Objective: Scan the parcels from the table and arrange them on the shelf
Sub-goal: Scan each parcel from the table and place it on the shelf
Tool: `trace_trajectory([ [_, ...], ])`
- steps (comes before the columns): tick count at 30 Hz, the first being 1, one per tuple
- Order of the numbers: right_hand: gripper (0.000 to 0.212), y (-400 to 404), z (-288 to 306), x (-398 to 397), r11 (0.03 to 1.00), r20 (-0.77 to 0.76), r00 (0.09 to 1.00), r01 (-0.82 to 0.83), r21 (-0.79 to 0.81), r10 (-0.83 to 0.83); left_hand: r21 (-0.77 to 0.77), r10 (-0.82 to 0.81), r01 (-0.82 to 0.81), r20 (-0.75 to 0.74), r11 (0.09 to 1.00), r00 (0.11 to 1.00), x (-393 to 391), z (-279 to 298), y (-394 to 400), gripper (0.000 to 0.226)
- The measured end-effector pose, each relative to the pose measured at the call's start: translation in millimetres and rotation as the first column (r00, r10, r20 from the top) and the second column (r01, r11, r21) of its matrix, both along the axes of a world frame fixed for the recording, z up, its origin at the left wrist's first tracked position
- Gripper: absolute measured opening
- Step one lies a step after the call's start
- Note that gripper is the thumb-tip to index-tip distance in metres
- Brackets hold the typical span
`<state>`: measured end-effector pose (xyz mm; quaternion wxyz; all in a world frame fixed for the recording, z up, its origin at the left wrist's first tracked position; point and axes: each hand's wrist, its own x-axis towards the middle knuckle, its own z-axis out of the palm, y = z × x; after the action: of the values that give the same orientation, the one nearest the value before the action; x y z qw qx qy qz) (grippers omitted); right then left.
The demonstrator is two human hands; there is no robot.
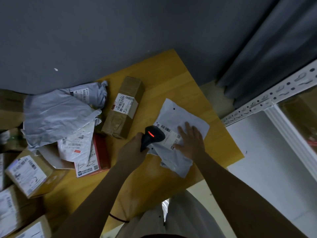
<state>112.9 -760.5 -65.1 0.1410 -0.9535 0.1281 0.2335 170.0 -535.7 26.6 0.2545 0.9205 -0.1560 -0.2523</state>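
A flat grey poly-bag parcel (178, 114) with a white barcode label lies on the wooden table (164, 74) near its right edge. My right hand (190, 138) presses flat on the label with straight fingers. My left hand (135, 148) grips a black barcode scanner (152, 136) whose red light glows, its head over the label's left end. More parcels lie to the left: a long brown carton (123, 107), crumpled grey bags (60, 114), a red-edged box (101, 155) and labelled cartons (29, 176).
A white metal shelf (267, 100) with a perforated upright stands to the right of the table; a brown parcel (301, 114) sits inside it. A grey wall runs behind the table and a dark curtain (274, 48) hangs at the upper right.
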Motion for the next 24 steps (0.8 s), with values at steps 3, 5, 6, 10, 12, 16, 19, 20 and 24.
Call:
trace_trajectory([
  [3,0.081,5.1,3.8,6.8,0.999,-0.052,0.999,-0.009,-0.046,0.007,0.018,0.047,-0.046,-0.036,0.999,0.998,-5.2,-2.7,3.6,0.02],
  [5,0.08,8.8,5.2,9.6,0.999,-0.083,0.996,0.002,-0.052,-0.007,0.025,0.07,-0.069,-0.044,0.997,0.997,-6.5,-3.2,4.8,0.021],
  [6,0.08,10.4,5.3,10.1,0.998,-0.096,0.995,0.006,-0.06,-0.012,0.018,0.083,-0.082,-0.041,0.996,0.996,-7.4,-3.3,4.9,0.021],
  [10,0.081,13.2,5.8,13.0,0.996,-0.092,0.996,0.011,-0.087,-0.019,-0.003,0.104,-0.104,-0.018,0.995,0.994,-13.0,-0.1,-0.2,0.025],
  [12,0.082,13.2,6.1,12.5,0.996,-0.073,0.997,0.009,-0.093,-0.015,-0.012,0.098,-0.098,0.0,0.995,0.995,-15.5,1.1,-4.0,0.025],
  [16,0.082,14.7,6.1,11.6,0.994,-0.033,0.999,0.013,-0.111,-0.017,-0.011,0.079,-0.078,0.024,0.997,0.997,-19.8,2.5,-6.8,0.023],
  [19,0.083,14.2,7.9,11.6,0.993,-0.042,0.999,0.0,-0.116,-0.005,-0.002,0.09,-0.09,0.038,0.996,0.995,-21.8,2.8,-6.5,0.023],
  [20,0.083,13.8,7.9,11.7,0.994,-0.046,0.999,0.0,-0.111,-0.005,0.001,0.095,-0.095,0.04,0.995,0.995,-22.1,2.9,-6.7,0.024],
  [24,0.082,13.3,6.7,10.3,0.993,-0.024,1.0,-0.008,-0.116,0.005,-0.005,0.109,-0.109,0.033,0.994,0.993,-23.3,2.7,-6.7,0.024],
])
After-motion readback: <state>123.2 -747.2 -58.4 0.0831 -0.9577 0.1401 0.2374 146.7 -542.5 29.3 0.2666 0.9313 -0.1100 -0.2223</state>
